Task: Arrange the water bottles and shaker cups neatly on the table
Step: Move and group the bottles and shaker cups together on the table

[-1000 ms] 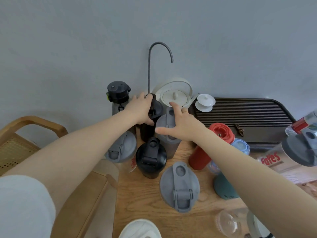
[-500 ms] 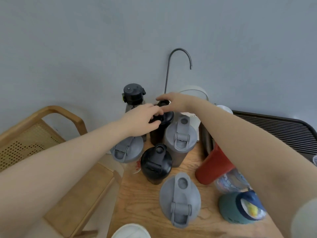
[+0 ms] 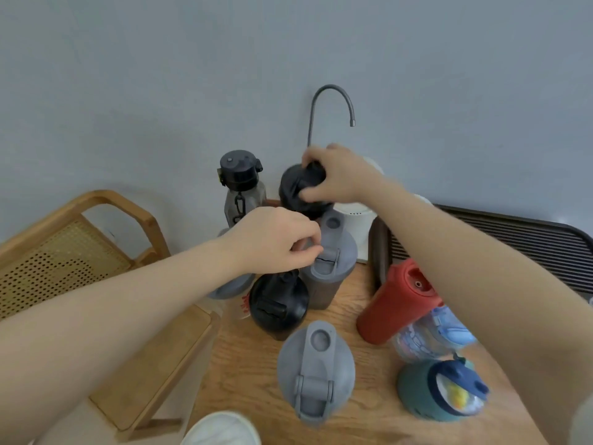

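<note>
My right hand [image 3: 341,178] grips the lid of a black shaker cup [image 3: 296,192] near the wall. My left hand [image 3: 276,240] hovers with curled fingers at the flip cap of a grey-lidded shaker [image 3: 332,252]; I cannot tell whether it pinches the cap. In front stand a black shaker [image 3: 277,303] and a large grey-lidded shaker [image 3: 316,364]. Another grey-lidded cup [image 3: 227,289] is mostly hidden under my left arm. A clear bottle with a black cap [image 3: 240,178] stands at the back left. To the right are a red bottle [image 3: 396,303], a blue patterned bottle [image 3: 433,335] and a teal bottle [image 3: 444,391].
The wooden table [image 3: 244,374] ends at its left edge beside a wooden rattan chair [image 3: 64,252]. A curved spout [image 3: 332,94] rises over a white kettle [image 3: 353,213] by the wall. A dark slatted tea tray [image 3: 513,242] lies at the back right. A white rim [image 3: 221,428] shows at the bottom.
My right hand has closed over the black shaker's lid. My left hand has let go of that shaker and drawn back toward the grey shaker's cap. The view has shifted.
</note>
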A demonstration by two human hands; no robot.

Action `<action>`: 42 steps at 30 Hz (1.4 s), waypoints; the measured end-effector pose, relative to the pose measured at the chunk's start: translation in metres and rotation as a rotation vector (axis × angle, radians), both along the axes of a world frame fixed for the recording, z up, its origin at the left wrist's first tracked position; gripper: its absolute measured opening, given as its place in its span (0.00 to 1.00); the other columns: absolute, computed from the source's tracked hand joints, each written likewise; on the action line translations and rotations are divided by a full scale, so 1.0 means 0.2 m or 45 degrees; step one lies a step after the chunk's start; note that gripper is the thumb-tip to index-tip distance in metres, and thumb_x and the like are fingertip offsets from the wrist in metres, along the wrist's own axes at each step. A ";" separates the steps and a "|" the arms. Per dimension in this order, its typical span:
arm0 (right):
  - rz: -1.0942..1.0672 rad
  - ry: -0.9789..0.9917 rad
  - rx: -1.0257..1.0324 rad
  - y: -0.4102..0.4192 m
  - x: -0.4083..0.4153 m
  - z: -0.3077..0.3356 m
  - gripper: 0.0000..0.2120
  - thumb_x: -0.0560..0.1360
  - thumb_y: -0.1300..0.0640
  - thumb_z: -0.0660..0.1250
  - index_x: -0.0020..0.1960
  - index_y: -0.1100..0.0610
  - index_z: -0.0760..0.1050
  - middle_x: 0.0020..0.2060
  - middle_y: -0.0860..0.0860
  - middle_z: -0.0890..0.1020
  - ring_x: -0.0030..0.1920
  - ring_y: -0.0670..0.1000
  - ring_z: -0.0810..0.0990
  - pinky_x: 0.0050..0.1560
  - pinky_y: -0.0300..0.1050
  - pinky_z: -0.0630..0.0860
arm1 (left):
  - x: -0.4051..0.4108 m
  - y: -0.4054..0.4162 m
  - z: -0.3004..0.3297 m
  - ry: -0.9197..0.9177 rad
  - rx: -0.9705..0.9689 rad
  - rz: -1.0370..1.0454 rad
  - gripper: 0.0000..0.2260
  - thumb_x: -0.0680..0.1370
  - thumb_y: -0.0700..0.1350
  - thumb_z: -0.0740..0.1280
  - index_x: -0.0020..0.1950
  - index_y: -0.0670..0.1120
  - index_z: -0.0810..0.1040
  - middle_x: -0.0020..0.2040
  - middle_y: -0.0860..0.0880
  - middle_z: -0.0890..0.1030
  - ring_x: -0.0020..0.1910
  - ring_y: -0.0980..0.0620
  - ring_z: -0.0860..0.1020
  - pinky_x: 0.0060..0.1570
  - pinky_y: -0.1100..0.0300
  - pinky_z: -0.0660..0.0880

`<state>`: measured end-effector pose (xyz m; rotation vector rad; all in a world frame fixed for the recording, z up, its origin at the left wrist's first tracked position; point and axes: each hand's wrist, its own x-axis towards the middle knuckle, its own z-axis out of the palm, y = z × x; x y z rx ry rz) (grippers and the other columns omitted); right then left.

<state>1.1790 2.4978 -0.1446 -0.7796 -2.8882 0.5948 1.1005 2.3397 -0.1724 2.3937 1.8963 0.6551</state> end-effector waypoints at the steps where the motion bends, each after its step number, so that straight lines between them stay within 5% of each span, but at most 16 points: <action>1: -0.033 0.076 0.005 0.02 0.03 0.06 0.23 0.66 0.49 0.71 0.59 0.51 0.70 0.49 0.52 0.70 0.49 0.55 0.73 0.48 0.46 0.70 | 0.01 0.02 -0.01 0.023 -0.002 0.010 0.17 0.72 0.57 0.58 0.45 0.47 0.79 0.34 0.56 0.73 0.30 0.58 0.69 0.26 0.65 0.66; 8: -0.186 0.453 0.015 0.07 0.28 0.35 0.23 0.61 0.47 0.68 0.56 0.49 0.74 0.47 0.50 0.72 0.46 0.49 0.70 0.47 0.37 0.68 | 0.12 0.14 -0.04 0.283 -0.281 0.253 0.37 0.66 0.67 0.68 0.67 0.47 0.64 0.60 0.48 0.67 0.54 0.51 0.70 0.47 0.57 0.71; 12: -0.257 0.508 0.006 0.06 0.43 0.32 0.25 0.60 0.47 0.68 0.57 0.48 0.74 0.50 0.49 0.73 0.49 0.48 0.73 0.55 0.39 0.71 | 0.12 0.18 -0.10 0.252 -0.609 0.257 0.51 0.63 0.68 0.70 0.75 0.53 0.44 0.72 0.46 0.59 0.66 0.44 0.66 0.56 0.50 0.72; 21: -0.291 0.457 -0.103 0.00 0.49 0.18 0.22 0.66 0.57 0.73 0.58 0.48 0.74 0.52 0.50 0.74 0.49 0.50 0.74 0.54 0.37 0.69 | -0.02 0.18 -0.04 0.042 -0.517 0.343 0.47 0.64 0.58 0.71 0.74 0.54 0.46 0.59 0.45 0.74 0.45 0.48 0.75 0.39 0.56 0.74; 25: -0.115 0.225 -0.089 -0.05 0.46 0.12 0.29 0.58 0.44 0.69 0.59 0.47 0.74 0.53 0.51 0.75 0.52 0.51 0.75 0.57 0.42 0.71 | -0.12 0.16 -0.04 0.082 -0.533 0.330 0.48 0.64 0.58 0.72 0.74 0.55 0.44 0.64 0.44 0.71 0.52 0.45 0.76 0.47 0.50 0.77; 29: 0.010 -0.082 -0.008 -0.10 0.40 0.05 0.29 0.64 0.51 0.73 0.63 0.49 0.70 0.54 0.51 0.72 0.53 0.53 0.74 0.56 0.47 0.72 | -0.14 0.15 -0.11 0.043 -0.629 0.295 0.48 0.66 0.56 0.72 0.75 0.52 0.43 0.69 0.43 0.66 0.59 0.44 0.73 0.55 0.51 0.74; 38: 0.076 -0.493 0.164 -0.12 0.35 -0.14 0.34 0.66 0.47 0.70 0.68 0.50 0.62 0.59 0.53 0.70 0.55 0.57 0.75 0.53 0.52 0.74 | -0.18 0.19 -0.15 -0.050 -0.515 0.359 0.48 0.66 0.54 0.73 0.75 0.51 0.44 0.67 0.41 0.67 0.60 0.42 0.72 0.55 0.50 0.74; 42: 0.060 -0.462 0.131 -0.10 0.32 -0.14 0.34 0.66 0.48 0.71 0.68 0.50 0.61 0.59 0.53 0.71 0.54 0.57 0.75 0.50 0.51 0.74 | -0.15 0.22 -0.15 0.249 -0.511 0.497 0.47 0.70 0.60 0.68 0.76 0.47 0.40 0.74 0.36 0.53 0.72 0.37 0.53 0.69 0.47 0.57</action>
